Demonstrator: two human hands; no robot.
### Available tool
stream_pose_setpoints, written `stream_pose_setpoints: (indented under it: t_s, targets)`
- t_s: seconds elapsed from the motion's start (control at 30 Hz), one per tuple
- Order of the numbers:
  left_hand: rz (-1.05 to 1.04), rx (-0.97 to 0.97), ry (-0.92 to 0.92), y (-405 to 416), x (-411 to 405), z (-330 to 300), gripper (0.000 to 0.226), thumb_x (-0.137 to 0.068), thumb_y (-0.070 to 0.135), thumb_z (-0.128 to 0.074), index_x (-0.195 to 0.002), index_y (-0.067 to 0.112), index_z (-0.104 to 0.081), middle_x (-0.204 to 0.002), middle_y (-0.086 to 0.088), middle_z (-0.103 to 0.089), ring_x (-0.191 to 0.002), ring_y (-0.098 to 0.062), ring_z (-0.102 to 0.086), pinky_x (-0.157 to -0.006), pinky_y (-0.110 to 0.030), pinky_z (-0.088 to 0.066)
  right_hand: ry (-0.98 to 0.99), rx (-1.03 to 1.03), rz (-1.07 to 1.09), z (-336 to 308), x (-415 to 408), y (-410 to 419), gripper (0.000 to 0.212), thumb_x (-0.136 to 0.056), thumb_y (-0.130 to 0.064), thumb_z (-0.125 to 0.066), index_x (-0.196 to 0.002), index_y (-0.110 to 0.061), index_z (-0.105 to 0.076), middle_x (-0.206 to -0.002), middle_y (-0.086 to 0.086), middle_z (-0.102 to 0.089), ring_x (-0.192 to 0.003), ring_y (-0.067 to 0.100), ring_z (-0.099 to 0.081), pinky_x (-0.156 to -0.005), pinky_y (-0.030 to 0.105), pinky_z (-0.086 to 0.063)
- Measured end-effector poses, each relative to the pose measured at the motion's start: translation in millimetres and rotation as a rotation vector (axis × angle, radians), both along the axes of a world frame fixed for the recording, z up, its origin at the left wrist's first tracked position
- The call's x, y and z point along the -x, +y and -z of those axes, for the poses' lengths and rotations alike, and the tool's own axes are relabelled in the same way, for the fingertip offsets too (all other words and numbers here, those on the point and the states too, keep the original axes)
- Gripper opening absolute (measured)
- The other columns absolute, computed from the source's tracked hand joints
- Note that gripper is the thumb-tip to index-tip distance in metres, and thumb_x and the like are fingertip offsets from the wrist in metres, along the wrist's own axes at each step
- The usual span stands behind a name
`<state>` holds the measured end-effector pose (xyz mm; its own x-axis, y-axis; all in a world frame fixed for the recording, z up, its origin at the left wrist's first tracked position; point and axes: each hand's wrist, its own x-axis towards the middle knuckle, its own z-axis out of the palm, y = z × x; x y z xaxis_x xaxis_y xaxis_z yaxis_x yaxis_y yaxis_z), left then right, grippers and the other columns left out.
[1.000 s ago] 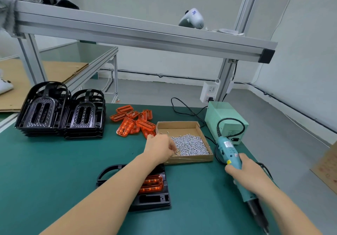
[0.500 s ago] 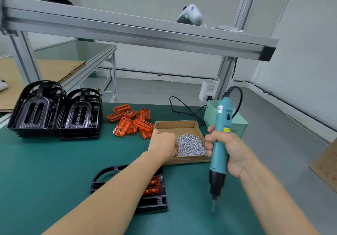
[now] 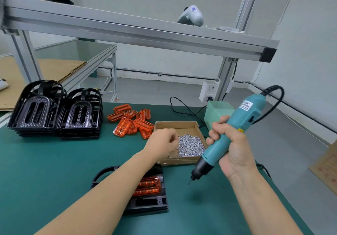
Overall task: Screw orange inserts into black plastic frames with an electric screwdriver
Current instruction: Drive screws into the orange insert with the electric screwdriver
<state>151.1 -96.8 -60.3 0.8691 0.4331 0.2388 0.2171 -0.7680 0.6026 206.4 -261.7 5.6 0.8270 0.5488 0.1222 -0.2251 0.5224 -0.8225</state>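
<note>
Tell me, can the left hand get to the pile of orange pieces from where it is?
Probably yes. The left hand hovers over the cardboard box, and the orange pieces lie just beside that box with nothing between.

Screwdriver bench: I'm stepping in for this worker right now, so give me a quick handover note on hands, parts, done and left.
Right hand grips the teal electric screwdriver, bit tilted down-left, off the work.
Left hand hovers, fingers curled, over the cardboard box of screws; whether it holds a screw I cannot tell.
Black frame lies on the green mat with an orange insert seated in it, partly hidden by the left forearm.
Spare orange inserts and two stacks of black frames sit behind.
Done: insert placed. Left: screw it down, then the remaining frames.
</note>
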Motion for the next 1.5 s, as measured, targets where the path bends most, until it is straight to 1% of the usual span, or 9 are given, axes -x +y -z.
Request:
stream_pose_setpoints:
  t_s: [0.07,0.23,0.3,0.37,0.43,0.53,0.67,0.83,1.5]
  targets:
    - [-0.018,0.285,-0.130,2.1,19.7,-5.5,0.010,-0.085,0.012,-0.061,-0.076,0.015,-0.064,-0.073,0.004,-0.068,-0.063,-0.007,-0.059,-0.063,-0.021,-0.049,-0.002,-0.075,0.040,-2.4,2.0,-0.4,0.023,-0.064,0.000,-0.057,-0.073,-0.021,-0.052,-0.059,-0.002,-0.045,-0.046,0.011,-0.043,-0.046,0.022,-0.043]
    - [-0.003,0.829,-0.329,-5.3,76.3,-7.0,0.010,-0.075,0.005,-0.074,-0.071,0.014,-0.070,-0.072,-0.004,-0.071,-0.065,-0.008,-0.060,-0.064,-0.016,-0.048,0.039,-0.238,0.069,-10.6,16.0,6.5,0.020,-0.067,-0.004,-0.054,-0.073,-0.023,-0.051,-0.062,-0.003,-0.045,-0.048,0.011,-0.043,-0.050,0.020,-0.042]
    - [0.011,1.036,-0.409,-12.8,94.5,-9.6,0.010,-0.062,0.013,-0.080,-0.069,0.013,-0.073,-0.074,-0.010,-0.071,-0.067,-0.012,-0.062,-0.065,-0.018,-0.050,0.038,-0.284,0.067,-15.0,24.5,9.7,0.020,-0.067,-0.005,-0.052,-0.074,-0.023,-0.050,-0.062,-0.004,-0.042,-0.047,0.010,-0.039,-0.049,0.020,-0.039]
    - [0.032,1.201,-0.484,-19.3,107.6,-10.8,0.018,-0.054,0.017,-0.081,-0.070,0.013,-0.075,-0.075,-0.011,-0.071,-0.068,-0.014,-0.064,-0.065,-0.020,-0.052,0.031,-0.339,0.049,-19.5,33.7,13.2,0.019,-0.068,-0.006,-0.050,-0.075,-0.023,-0.048,-0.062,-0.004,-0.039,-0.047,0.010,-0.037,-0.049,0.020,-0.038]
    - [0.036,1.308,-0.547,-24.1,116.4,-11.1,0.018,-0.054,0.012,-0.078,-0.072,0.010,-0.076,-0.074,-0.011,-0.071,-0.068,-0.014,-0.066,-0.064,-0.020,-0.053,0.022,-0.388,0.035,-23.5,42.3,16.9,0.018,-0.069,-0.006,-0.049,-0.076,-0.022,-0.047,-0.063,-0.004,-0.037,-0.046,0.010,-0.037,-0.049,0.020,-0.038]
    - [0.010,1.356,-0.585,-28.9,124.1,-12.6,0.017,-0.057,0.006,-0.074,-0.073,0.006,-0.077,-0.073,-0.011,-0.072,-0.068,-0.015,-0.067,-0.066,-0.020,-0.055,0.000,-0.428,0.036,-29.0,52.2,21.9,0.018,-0.069,-0.005,-0.048,-0.076,-0.022,-0.046,-0.062,-0.004,-0.038,-0.046,0.009,-0.037,-0.048,0.020,-0.037]
    - [-0.023,1.362,-0.607,-33.3,130.3,-12.3,0.016,-0.058,0.010,-0.073,-0.074,0.006,-0.077,-0.072,-0.011,-0.071,-0.064,-0.013,-0.065,-0.063,-0.020,-0.054,-0.013,-0.441,0.048,-32.1,58.9,25.1,0.017,-0.070,-0.005,-0.047,-0.076,-0.021,-0.046,-0.060,-0.005,-0.038,-0.045,0.009,-0.037,-0.048,0.019,-0.036]
    - [0.008,1.343,-0.614,-36.8,135.5,-11.6,0.019,-0.057,0.018,-0.076,-0.073,0.008,-0.076,-0.071,-0.009,-0.069,-0.063,-0.010,-0.061,-0.063,-0.020,-0.053,-0.016,-0.438,0.048,-32.3,62.8,25.7,0.017,-0.070,-0.005,-0.046,-0.076,-0.021,-0.046,-0.060,-0.005,-0.038,-0.046,0.009,-0.037,-0.048,0.020,-0.036]
    - [0.010,1.445,-0.626,-46.4,138.4,-10.0,0.008,-0.065,0.014,-0.071,-0.071,0.011,-0.075,-0.070,-0.007,-0.067,-0.063,-0.011,-0.060,-0.063,-0.022,-0.053,-0.022,-0.435,0.022,-34.5,69.3,23.9,0.016,-0.070,-0.005,-0.045,-0.074,-0.020,-0.046,-0.060,-0.005,-0.038,-0.045,0.008,-0.036,-0.047,0.020,-0.036]
